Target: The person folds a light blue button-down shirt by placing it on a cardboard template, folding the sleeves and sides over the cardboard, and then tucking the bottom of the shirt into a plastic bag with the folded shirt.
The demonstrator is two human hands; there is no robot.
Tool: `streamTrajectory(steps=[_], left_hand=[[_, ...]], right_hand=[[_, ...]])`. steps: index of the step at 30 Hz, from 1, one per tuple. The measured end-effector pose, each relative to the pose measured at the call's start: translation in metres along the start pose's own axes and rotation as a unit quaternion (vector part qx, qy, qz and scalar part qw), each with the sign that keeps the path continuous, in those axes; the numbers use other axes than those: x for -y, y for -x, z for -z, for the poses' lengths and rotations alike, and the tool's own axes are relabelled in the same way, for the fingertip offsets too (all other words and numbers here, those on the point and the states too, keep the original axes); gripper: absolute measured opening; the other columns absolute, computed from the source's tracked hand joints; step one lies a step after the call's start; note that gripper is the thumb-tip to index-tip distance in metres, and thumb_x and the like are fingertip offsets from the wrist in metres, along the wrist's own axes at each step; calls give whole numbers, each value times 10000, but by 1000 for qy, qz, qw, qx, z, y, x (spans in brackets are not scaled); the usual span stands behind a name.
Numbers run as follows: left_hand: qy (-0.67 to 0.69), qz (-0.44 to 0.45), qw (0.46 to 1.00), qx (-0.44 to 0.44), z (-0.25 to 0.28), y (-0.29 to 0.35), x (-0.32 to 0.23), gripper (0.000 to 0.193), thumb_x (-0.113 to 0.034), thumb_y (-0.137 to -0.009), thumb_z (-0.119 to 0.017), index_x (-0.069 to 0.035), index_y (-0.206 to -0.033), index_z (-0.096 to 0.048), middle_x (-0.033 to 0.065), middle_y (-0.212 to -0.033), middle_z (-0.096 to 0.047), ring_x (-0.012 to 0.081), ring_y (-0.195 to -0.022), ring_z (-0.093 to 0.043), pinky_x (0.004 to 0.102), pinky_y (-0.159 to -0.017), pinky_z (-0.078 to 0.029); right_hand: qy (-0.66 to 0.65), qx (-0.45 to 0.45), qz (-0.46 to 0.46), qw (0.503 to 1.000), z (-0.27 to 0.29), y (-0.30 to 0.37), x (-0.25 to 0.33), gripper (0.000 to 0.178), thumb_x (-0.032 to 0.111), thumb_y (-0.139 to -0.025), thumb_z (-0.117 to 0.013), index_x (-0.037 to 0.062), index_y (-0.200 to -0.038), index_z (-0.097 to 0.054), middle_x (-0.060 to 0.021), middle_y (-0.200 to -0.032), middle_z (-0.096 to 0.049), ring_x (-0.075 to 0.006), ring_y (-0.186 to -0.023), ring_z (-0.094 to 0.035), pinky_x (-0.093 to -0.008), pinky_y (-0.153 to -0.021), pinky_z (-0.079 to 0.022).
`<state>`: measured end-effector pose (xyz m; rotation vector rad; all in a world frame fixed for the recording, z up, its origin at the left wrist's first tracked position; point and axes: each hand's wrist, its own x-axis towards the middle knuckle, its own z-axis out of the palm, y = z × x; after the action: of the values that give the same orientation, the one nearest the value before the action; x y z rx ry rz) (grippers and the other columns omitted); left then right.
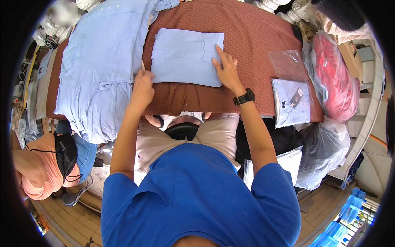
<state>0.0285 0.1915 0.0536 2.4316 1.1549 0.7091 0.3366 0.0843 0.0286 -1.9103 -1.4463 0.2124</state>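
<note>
A light blue folded shirt [185,61] lies as a flat rectangle in front of me on the brown-covered table. My right hand [227,71] rests on its right edge, fingers stretched out and thumb apart. Between this garment and a large heap of light blue shirts [101,53] is my left hand [143,88], its fingers curled together. A thin pale edge pokes up by these fingers; what they grip, if anything, is hidden. A black watch [244,97] sits on my right wrist.
On the table's right side lie a clear plastic sleeve [286,65] and a bagged light blue garment [290,109] with a dark tag. Beyond the right edge are bagged red clothing [331,78] and a clear plastic bag [325,150]. Someone in a peach top [45,164] is at my left.
</note>
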Motion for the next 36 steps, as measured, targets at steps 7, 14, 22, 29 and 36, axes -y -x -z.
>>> streamTrajectory(steps=[7,14,22,29,36], left_hand=[[-17,166,984,-55,-37,-116,-5,445,-347,-958,-585,57,-1133,-518,282,-1181,-579,472,-1070,-583,527,-886,-481],[-34,233,972,10,-53,-153,30,469,-343,-938,-606,56,-1177,-541,294,-1124,-635,420,-1120,-602,498,-942,-479],[-45,178,979,-88,-61,-112,41,532,-336,-908,-656,94,-1192,-522,315,-1135,-621,453,-1115,-589,477,-964,-471],[-23,278,954,108,-32,-96,10,813,-437,-798,-776,157,-1251,-455,330,-1256,-572,436,-1193,-563,436,-981,-478],[7,281,947,154,-34,-105,32,801,-585,-833,-653,132,-1184,-589,317,-1219,-610,412,-1174,-588,446,-984,-466]], right_hand=[[-40,-37,-62,997,-6,-49,-4,579,384,-983,-539,71,-1456,-422,-231,-1422,-445,-365,-1316,-385,-511,-1146,-201],[32,4,-98,995,-16,-62,9,632,463,-973,-519,100,-1477,-399,-246,-1492,-355,-467,-1322,-311,-538,-1129,-236],[88,-74,-22,993,-13,-45,20,598,463,-979,-515,157,-1479,-404,-236,-1520,-303,-448,-1320,-307,-558,-1083,-298],[131,-27,45,990,-29,-23,18,649,439,-954,-568,120,-1485,-375,-265,-1512,-283,-466,-1285,-343,-567,-1046,-356],[7,-26,-203,979,-3,-20,53,818,470,-847,-701,9,-1435,-369,-311,-1389,-372,-490,-1266,-391,-546,-1008,-416]])
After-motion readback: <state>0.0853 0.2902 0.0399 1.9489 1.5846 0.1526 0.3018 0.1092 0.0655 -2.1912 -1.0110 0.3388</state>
